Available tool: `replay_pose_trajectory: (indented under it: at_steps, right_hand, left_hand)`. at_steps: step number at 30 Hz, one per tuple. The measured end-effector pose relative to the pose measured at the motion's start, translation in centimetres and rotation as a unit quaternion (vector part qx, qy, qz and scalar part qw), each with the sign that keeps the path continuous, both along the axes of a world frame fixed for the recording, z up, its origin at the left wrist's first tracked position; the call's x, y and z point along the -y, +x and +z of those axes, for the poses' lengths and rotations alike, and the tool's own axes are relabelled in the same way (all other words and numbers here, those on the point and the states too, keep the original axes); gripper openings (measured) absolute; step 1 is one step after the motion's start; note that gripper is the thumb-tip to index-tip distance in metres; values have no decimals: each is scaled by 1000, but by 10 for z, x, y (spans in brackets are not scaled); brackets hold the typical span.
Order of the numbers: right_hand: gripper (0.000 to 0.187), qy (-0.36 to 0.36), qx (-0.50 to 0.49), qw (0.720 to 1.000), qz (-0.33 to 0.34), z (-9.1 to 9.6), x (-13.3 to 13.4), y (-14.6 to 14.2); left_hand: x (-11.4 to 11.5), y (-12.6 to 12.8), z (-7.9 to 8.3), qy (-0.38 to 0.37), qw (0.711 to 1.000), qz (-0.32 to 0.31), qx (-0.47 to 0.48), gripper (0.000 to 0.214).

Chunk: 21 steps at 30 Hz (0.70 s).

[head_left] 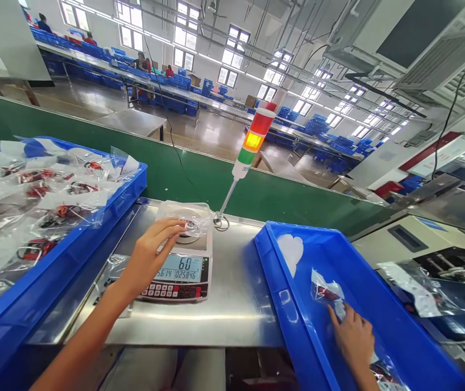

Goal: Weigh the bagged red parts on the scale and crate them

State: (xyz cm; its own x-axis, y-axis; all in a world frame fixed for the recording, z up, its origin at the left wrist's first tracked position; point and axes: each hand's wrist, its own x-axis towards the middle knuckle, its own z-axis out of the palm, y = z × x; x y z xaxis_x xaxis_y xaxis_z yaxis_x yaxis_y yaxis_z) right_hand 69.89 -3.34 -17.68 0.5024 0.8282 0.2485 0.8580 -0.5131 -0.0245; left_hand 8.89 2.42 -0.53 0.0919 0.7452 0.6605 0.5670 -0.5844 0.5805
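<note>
light: bright, windows [234, 46] plus ceiling tubes [236, 68] | glare: steel bench [216, 326] (strong sheen) | edges: curved, unblurred

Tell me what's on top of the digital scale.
A clear plastic bag lies on the digital scale, with the left hand over it. The top of the scale is covered by the bag and hand, and the bag's contents are too obscured to identify.

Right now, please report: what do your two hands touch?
Left hand on clear plastic bag on white digital scale. Right hand holding small clear plastic bag inside blue plastic crate. Striped signal tower light behind scale.
</note>
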Motion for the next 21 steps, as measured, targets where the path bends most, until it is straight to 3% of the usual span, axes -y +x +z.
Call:
replay_pose_trajectory:
  at_steps: [3,7,14,17,19,21]
  right_hand:
    - [80,-48,-32,998,-36,11,-9,-20]
    - [78,-135,-25,990,6,23,-5,-59]
    - [57,-106,18,993,53,29,32,-78]
    - [55,-50,11,990,128,27,33,-75]
    - [51,-52,-37,980,190,25,27,-74]
    - [47,-56,-88,975,197,25,22,-72]
  left_hand:
    - [2,4,-3,-15,1000,1,10,28]
    - [2,7,-13,-29,999,-8,17,25]
    - [-2,8,-32,-32,999,-25,14,23]
    - [-3,11,-32,-6,1000,-15,4,24]
    - [-6,13,-31,11,1000,2,-13,26]
    - [-13,16,-33,14,999,22,-45,28]
